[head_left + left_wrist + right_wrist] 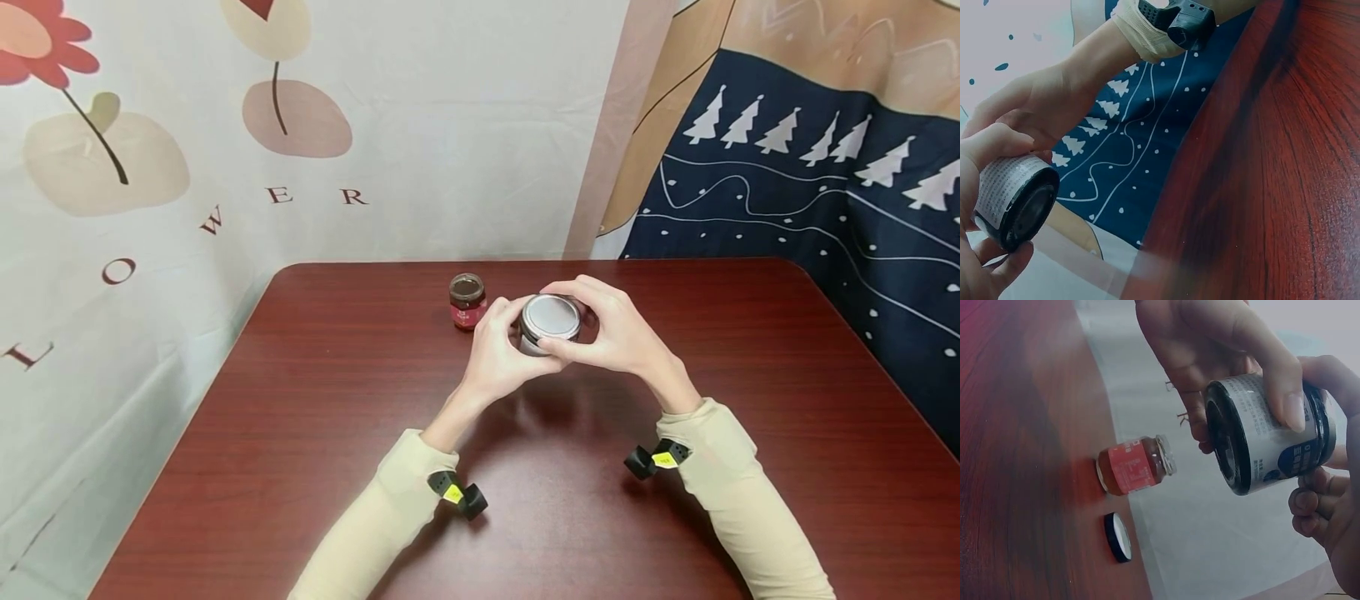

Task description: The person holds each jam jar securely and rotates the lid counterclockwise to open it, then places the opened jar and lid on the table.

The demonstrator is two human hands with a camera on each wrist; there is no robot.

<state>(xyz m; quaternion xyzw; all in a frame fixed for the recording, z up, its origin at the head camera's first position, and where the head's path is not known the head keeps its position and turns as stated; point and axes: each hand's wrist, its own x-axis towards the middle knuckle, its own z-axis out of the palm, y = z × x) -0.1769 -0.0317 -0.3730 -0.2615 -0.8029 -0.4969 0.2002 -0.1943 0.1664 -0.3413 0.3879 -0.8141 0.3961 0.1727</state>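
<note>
A jar with a silver-topped lid [551, 317] is held up off the table by both hands. Its white label with a dark blue patch [1297, 459] and its black base [1029, 209] show in the wrist views. My left hand [498, 354] grips the jar's body, thumb across the label. Around the lid end curl the fingers and thumb of my right hand [615, 329]. Behind the left hand, a glass jar with a red label [468, 312] stands uncapped on the table, dark contents inside. Beside it in the right wrist view lies a loose black-rimmed lid [1117, 537].
The reddish-brown wooden table [337, 400] spreads beneath both arms. A pale printed cloth [450, 167] hangs behind its far edge, and a navy cloth with white trees [787, 192] hangs at the right. Each sleeve carries a small black wrist camera.
</note>
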